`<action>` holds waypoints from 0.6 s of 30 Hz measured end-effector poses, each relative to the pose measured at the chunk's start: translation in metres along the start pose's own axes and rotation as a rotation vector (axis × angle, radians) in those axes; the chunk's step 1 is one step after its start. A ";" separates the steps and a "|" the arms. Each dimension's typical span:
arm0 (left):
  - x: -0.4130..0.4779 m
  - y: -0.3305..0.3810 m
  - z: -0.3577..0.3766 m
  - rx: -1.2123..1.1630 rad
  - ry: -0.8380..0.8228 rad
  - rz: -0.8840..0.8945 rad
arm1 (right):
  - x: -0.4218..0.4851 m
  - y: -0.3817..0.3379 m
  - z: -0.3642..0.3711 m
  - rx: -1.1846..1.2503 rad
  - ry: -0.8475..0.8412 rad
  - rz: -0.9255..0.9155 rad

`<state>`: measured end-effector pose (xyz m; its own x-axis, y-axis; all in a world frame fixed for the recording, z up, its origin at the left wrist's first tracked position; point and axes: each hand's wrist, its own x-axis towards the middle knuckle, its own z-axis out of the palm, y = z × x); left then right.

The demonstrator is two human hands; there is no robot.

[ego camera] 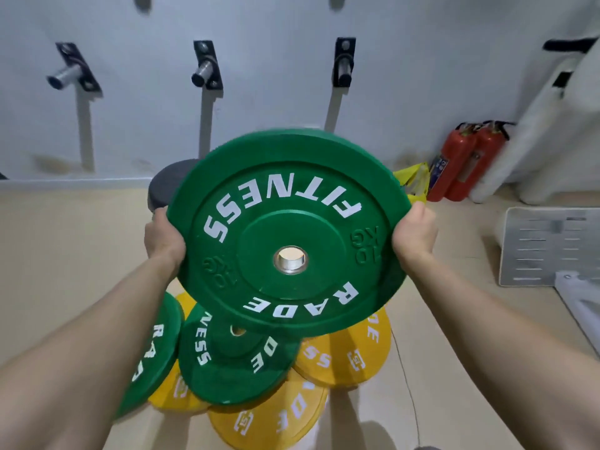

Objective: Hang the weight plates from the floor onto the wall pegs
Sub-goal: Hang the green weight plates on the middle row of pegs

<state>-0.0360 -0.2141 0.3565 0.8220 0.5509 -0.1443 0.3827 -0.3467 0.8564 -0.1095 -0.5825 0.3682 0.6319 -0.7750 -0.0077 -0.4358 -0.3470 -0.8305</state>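
Green plates and yellow plates overlap on the floor (extinguishers farther right).

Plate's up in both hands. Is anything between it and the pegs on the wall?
Nothing visible. The green plate, gripped at its rim by the left hand and right hand, is below the bare middle peg and right peg, with only open wall between.

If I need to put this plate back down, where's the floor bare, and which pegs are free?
Bare floor left of the left hand, up to the wall; a narrower strip between the right hand and the white panel. The lower three pegs are empty. Crowded: the plate pile below the held green plate.
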 end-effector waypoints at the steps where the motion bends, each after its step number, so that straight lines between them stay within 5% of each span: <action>1: -0.007 0.034 -0.015 -0.033 -0.006 -0.014 | 0.001 -0.035 -0.022 0.023 0.006 -0.006; 8: -0.027 0.302 -0.094 -0.027 -0.055 0.024 | 0.056 -0.246 -0.154 0.093 0.063 0.082; 18: -0.025 0.558 -0.036 -0.060 0.045 0.168 | 0.244 -0.408 -0.250 0.143 0.060 -0.038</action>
<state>0.1414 -0.3942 0.8555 0.8521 0.5228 0.0244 0.2146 -0.3915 0.8948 0.0623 -0.7619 0.8441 0.6046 -0.7946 0.0546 -0.3143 -0.3010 -0.9004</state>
